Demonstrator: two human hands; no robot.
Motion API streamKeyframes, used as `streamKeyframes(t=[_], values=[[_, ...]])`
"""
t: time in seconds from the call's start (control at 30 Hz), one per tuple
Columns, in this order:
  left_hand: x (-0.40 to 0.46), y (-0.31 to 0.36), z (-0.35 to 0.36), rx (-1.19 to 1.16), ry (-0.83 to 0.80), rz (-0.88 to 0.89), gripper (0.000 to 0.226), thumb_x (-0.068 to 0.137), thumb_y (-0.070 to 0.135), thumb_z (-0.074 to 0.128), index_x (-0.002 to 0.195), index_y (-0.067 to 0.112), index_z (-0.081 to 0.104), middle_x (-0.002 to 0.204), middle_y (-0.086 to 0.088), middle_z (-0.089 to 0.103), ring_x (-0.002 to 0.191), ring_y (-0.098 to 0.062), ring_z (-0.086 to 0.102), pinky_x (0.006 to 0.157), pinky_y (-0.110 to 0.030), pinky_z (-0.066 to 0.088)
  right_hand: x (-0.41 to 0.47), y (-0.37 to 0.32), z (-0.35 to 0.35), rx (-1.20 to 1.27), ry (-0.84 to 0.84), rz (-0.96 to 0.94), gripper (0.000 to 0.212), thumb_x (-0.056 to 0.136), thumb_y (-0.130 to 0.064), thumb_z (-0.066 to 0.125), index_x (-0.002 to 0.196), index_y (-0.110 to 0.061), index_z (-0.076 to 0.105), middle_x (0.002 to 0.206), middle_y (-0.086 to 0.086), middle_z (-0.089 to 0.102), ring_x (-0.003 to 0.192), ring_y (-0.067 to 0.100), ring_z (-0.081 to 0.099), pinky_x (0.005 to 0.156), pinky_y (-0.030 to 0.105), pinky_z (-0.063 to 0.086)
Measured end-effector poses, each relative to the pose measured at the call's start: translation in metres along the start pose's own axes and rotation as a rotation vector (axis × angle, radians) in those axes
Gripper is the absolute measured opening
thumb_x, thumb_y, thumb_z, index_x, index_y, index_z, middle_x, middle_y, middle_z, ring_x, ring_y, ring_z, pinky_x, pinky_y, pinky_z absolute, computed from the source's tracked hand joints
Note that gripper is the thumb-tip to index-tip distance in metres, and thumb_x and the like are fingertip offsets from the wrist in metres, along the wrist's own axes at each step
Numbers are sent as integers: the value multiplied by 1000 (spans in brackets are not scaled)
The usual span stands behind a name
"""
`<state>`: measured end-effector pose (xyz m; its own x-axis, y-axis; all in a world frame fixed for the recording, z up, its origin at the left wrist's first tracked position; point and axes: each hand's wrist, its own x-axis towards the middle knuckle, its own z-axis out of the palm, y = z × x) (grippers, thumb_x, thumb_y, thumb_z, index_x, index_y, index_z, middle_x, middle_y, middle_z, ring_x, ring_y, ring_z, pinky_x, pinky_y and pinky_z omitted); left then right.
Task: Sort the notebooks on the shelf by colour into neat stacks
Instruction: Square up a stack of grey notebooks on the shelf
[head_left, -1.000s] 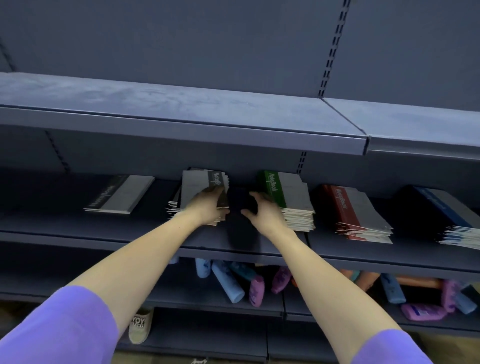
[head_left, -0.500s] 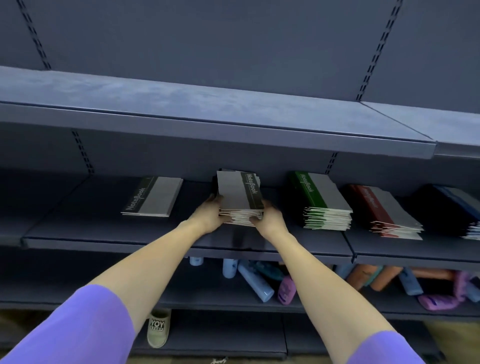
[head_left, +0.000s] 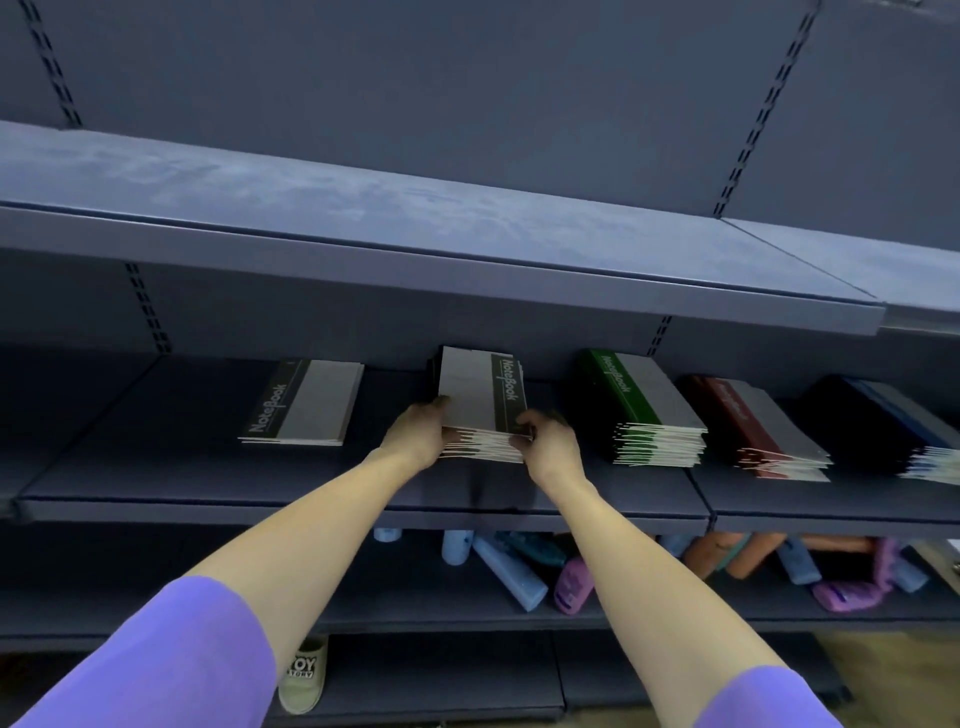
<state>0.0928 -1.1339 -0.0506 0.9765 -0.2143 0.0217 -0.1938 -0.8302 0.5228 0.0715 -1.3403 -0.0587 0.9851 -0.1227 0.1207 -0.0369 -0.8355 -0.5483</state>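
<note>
Dark blue shop shelving fills the view, and on its middle shelf (head_left: 156, 483) a stack of black-spined notebooks (head_left: 480, 410) sits near the centre, held from both sides. The left hand (head_left: 415, 434) curls its fingers against the stack's left edge; the right hand (head_left: 550, 441) pinches the front right corner, thumb on the cover and fingers round the page edges. Judging by the uneven page edges, the step in hand is squaring this stack, or lifting it (which of the two cannot be told). A single black notebook (head_left: 304, 402) lies apart to the left, so the next move likely calls for joining the two. To the right stand a green stack (head_left: 641, 402), a red stack (head_left: 753, 426) and a blue stack (head_left: 883, 426), each separate. Coloured bottles (head_left: 511, 574) lie on the shelf below.
</note>
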Motion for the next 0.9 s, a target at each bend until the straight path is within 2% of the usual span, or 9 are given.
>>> streamKeyframes(t=[0.17,0.23,0.33,0.4,0.53,0.63,0.73,0.83,0.9], values=[[8,-1,3,-36,42,-24,40,94,29,67,129,14,57,122,-11,67,106,-31,65,89,-41,54,11,-1,4,24,19,-15,25,96,-14,62,120,-14,66,123,10,59,106,28,61,83,24,43],[11,-3,1,-59,13,-36,49,91,31,70,135,16,53,129,-8,63,112,-29,62,94,-40,52,11,3,5,52,-1,-42,25,95,-17,65,120,-14,65,124,9,55,104,26,62,82,21,41],[13,-6,3,-89,-55,-2,76,81,35,80,145,19,42,142,-6,52,125,-27,53,103,-37,46,7,14,3,72,-56,-102,36,89,-23,73,122,-17,61,123,4,48,93,15,56,82,19,39],[14,-7,9,-97,-63,-5,85,76,28,85,146,19,37,143,-7,49,125,-28,53,103,-38,46,3,21,2,98,-96,-119,47,86,-22,77,128,-19,58,123,1,45,96,12,53,85,19,39],[17,-5,14,-25,-31,-40,79,79,16,81,143,18,36,138,-10,51,119,-31,55,98,-43,50,8,21,4,51,-87,-125,47,84,-10,76,124,-20,56,125,4,46,103,21,59,86,23,43],[17,0,17,24,-4,-17,67,87,14,71,143,19,34,140,-11,49,117,-32,57,95,-45,51,19,13,-1,0,-109,-81,43,81,-6,76,114,-22,54,121,5,50,94,19,57,79,25,42],[17,0,22,-7,31,-2,60,88,11,67,139,24,37,138,-9,50,116,-31,58,93,-44,53,26,12,-6,-38,-118,-58,47,78,-7,79,115,-22,54,121,6,53,93,18,55,77,26,40],[16,-1,17,-85,17,-27,66,83,17,76,135,30,38,137,-4,52,117,-28,57,94,-44,53,22,17,-6,33,-121,-60,55,79,-16,81,124,-23,52,124,1,51,100,16,54,84,26,42],[17,-3,11,-126,-3,-31,80,79,29,83,142,26,35,141,-5,48,124,-30,52,100,-43,48,21,20,-8,81,-141,-70,59,78,-24,83,128,-22,52,124,-1,49,103,15,53,87,26,42]])
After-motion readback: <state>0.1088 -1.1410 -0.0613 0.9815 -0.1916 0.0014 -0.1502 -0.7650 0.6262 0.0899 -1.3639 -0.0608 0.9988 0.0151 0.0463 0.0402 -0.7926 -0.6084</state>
